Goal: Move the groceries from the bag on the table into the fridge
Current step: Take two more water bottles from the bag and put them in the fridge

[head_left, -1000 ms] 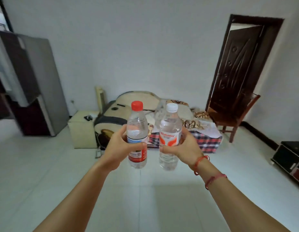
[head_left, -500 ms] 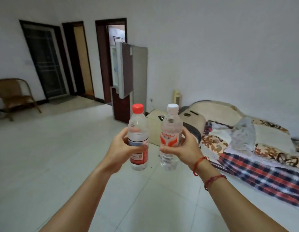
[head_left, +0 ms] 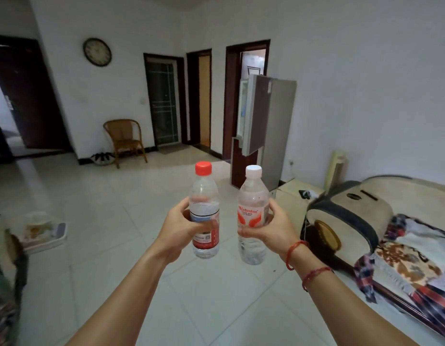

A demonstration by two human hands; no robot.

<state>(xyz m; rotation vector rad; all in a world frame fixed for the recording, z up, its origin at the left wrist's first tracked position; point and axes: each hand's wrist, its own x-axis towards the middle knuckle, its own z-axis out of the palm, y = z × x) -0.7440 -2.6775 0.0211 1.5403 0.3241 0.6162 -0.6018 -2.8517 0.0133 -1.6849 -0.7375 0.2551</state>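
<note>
Red-capped bottle (head_left: pixel 204 193): clear plastic, red-and-white label, upright. The left hand (head_left: pixel 180 228) grips it mid-body, with fingers and thumb curled round the label. White-capped bottle (head_left: pixel 252 196): clear, white label with orange-red print, upright. The right hand (head_left: pixel 275 228) is wrapped round its label band, bottom half sticking out below the fist. The bottles are side by side, near but apart, held out in front over the pale tiled floor (head_left: pixel 116 221). Two red string bracelets (head_left: pixel 292 253) on the right wrist. Fridge (head_left: pixel 278 126) stands well beyond, by the right wall, upper door (head_left: pixel 251 113) swung open. Wicker chair (head_left: pixel 124 138) and wall clock (head_left: pixel 97 51) far left. Patterned bedding (head_left: pixel 403 258) at right.
</note>
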